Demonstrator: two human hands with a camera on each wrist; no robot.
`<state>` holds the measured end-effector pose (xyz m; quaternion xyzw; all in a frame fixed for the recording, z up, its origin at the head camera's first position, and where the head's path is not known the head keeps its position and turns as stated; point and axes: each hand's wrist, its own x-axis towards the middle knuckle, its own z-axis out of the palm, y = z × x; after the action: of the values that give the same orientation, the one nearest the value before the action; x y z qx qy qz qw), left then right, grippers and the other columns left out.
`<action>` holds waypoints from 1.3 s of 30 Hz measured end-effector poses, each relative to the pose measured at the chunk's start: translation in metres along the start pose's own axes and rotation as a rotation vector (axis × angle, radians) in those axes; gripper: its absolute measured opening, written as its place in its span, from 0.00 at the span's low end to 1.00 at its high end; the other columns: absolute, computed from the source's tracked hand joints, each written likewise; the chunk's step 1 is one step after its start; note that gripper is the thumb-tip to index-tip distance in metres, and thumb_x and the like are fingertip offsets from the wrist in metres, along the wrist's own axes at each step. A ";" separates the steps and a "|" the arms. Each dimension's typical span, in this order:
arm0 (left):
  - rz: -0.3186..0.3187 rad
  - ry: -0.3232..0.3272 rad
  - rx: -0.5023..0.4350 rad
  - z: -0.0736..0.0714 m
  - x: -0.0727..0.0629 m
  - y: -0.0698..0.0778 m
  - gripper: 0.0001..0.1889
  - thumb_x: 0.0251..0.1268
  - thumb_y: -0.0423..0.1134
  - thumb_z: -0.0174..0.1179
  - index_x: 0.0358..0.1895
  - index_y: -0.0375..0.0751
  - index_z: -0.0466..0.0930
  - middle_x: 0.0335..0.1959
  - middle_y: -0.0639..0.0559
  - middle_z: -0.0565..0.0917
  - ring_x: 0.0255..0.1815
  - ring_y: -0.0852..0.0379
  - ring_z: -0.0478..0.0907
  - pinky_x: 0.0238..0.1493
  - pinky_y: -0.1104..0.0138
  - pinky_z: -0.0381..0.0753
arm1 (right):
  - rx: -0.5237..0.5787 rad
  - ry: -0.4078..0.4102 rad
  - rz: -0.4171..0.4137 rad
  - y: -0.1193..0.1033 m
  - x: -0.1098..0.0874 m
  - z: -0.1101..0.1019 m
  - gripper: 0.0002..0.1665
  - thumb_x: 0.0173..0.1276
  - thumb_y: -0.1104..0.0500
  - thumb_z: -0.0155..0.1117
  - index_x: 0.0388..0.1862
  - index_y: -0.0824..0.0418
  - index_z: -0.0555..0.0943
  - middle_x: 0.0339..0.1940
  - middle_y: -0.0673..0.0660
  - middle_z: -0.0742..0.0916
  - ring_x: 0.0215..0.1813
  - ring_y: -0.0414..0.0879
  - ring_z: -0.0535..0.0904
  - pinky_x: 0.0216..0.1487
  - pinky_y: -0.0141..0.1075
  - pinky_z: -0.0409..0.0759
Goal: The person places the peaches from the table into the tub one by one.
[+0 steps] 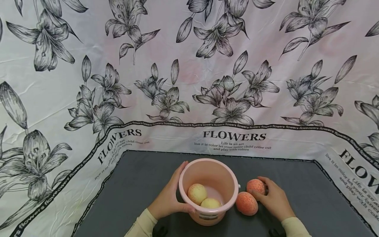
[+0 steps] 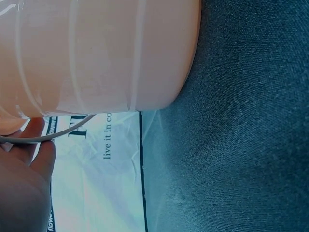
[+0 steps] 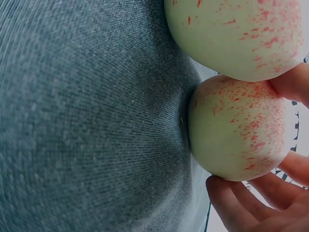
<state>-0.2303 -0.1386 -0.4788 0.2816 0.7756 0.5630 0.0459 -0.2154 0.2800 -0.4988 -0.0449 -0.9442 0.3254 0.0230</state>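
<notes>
One red-speckled fruit [image 1: 256, 186] sits in my right hand [image 1: 274, 198], on the dark cloth [image 1: 133, 187] to the right of the pink bucket [image 1: 207, 172]. My thumb is on its near side and my fingers curve round the far side, the hand opened no wider than the fruit. To hold it well, I'd press evenly across its widest part, with my thumb clear of the second speckled fruit [image 1: 247, 204] just beside it, nearer me, touching or almost; lifting straight up should spare that neighbour a roll. Mine is nearly round, so I can pick out no sure long axis, and no stem or tip shows to give a direction; its redder side faces up, its pale green side down. My left hand [image 1: 168, 199] grips the bucket, thumb over the near rim, fingers round the outer left side by the grey handle [image 2: 72, 128]; a light, steady hold should serve. Two yellow fruits [image 1: 197, 194] lie inside.
</notes>
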 end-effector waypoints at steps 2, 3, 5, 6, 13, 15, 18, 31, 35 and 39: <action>-0.001 0.000 -0.002 0.000 0.000 0.000 0.75 0.44 0.50 0.90 0.90 0.73 0.39 0.91 0.68 0.46 0.92 0.55 0.47 0.83 0.32 0.57 | 0.000 0.003 0.000 0.000 0.000 0.000 0.54 0.71 0.31 0.73 0.80 0.65 0.71 0.67 0.71 0.84 0.59 0.60 0.87 0.54 0.56 0.87; 0.002 -0.001 -0.003 0.000 0.000 -0.001 0.75 0.44 0.50 0.90 0.90 0.72 0.39 0.92 0.66 0.46 0.92 0.55 0.47 0.83 0.32 0.57 | -0.001 0.005 -0.002 0.000 -0.001 0.000 0.54 0.70 0.31 0.73 0.80 0.65 0.71 0.67 0.71 0.84 0.59 0.60 0.87 0.54 0.56 0.87; 0.007 -0.001 -0.003 0.000 0.000 -0.001 0.75 0.44 0.50 0.90 0.90 0.72 0.39 0.92 0.63 0.46 0.92 0.54 0.47 0.83 0.31 0.57 | -0.008 0.014 -0.009 -0.001 -0.001 0.000 0.53 0.70 0.31 0.73 0.80 0.65 0.71 0.67 0.71 0.84 0.60 0.61 0.86 0.55 0.57 0.86; 0.009 -0.001 -0.004 0.000 -0.001 -0.001 0.75 0.44 0.50 0.90 0.90 0.72 0.39 0.92 0.61 0.46 0.92 0.54 0.47 0.82 0.31 0.57 | -0.011 0.018 -0.012 -0.001 -0.002 0.000 0.53 0.70 0.31 0.73 0.79 0.65 0.71 0.67 0.71 0.84 0.61 0.62 0.86 0.55 0.58 0.86; 0.010 0.006 -0.001 0.000 -0.001 -0.002 0.74 0.44 0.57 0.89 0.90 0.73 0.39 0.92 0.62 0.47 0.91 0.54 0.48 0.82 0.31 0.59 | 0.007 0.095 -0.085 -0.019 -0.006 -0.010 0.50 0.71 0.35 0.75 0.79 0.65 0.72 0.67 0.72 0.83 0.61 0.64 0.86 0.55 0.57 0.87; 0.014 0.008 0.000 0.000 -0.001 -0.003 0.74 0.44 0.58 0.89 0.90 0.73 0.39 0.92 0.62 0.47 0.91 0.54 0.49 0.82 0.30 0.59 | 0.027 0.118 -0.115 -0.029 -0.007 -0.015 0.49 0.72 0.36 0.75 0.79 0.64 0.72 0.68 0.71 0.83 0.62 0.65 0.86 0.55 0.57 0.88; 0.021 0.010 0.007 0.000 -0.001 -0.003 0.75 0.43 0.56 0.89 0.90 0.72 0.39 0.91 0.65 0.47 0.91 0.55 0.49 0.82 0.31 0.59 | 0.053 0.168 -0.177 -0.050 -0.010 -0.023 0.47 0.72 0.37 0.76 0.79 0.61 0.73 0.67 0.67 0.84 0.63 0.64 0.86 0.57 0.55 0.89; 0.025 0.001 -0.006 0.000 -0.001 -0.002 0.74 0.45 0.57 0.89 0.90 0.72 0.39 0.92 0.65 0.47 0.91 0.54 0.51 0.81 0.31 0.60 | 0.077 0.311 -0.433 -0.133 -0.034 -0.041 0.43 0.68 0.45 0.82 0.79 0.51 0.76 0.67 0.54 0.86 0.61 0.52 0.87 0.55 0.39 0.90; 0.021 -0.001 -0.002 0.000 0.000 -0.003 0.74 0.45 0.56 0.89 0.90 0.72 0.39 0.92 0.64 0.47 0.91 0.55 0.51 0.81 0.31 0.60 | 0.099 0.290 -0.498 -0.146 -0.037 -0.032 0.42 0.68 0.47 0.83 0.78 0.48 0.76 0.66 0.51 0.86 0.59 0.48 0.87 0.56 0.38 0.90; 0.016 0.002 0.009 0.000 0.000 -0.003 0.75 0.44 0.55 0.89 0.90 0.73 0.39 0.92 0.64 0.47 0.91 0.55 0.51 0.81 0.32 0.61 | 0.100 0.264 -0.541 -0.152 -0.037 -0.023 0.42 0.67 0.48 0.83 0.78 0.46 0.76 0.65 0.50 0.86 0.58 0.46 0.88 0.54 0.41 0.91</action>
<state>-0.2320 -0.1390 -0.4819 0.2873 0.7761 0.5600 0.0394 -0.1880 0.1712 -0.3878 0.1673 -0.8936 0.3448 0.2337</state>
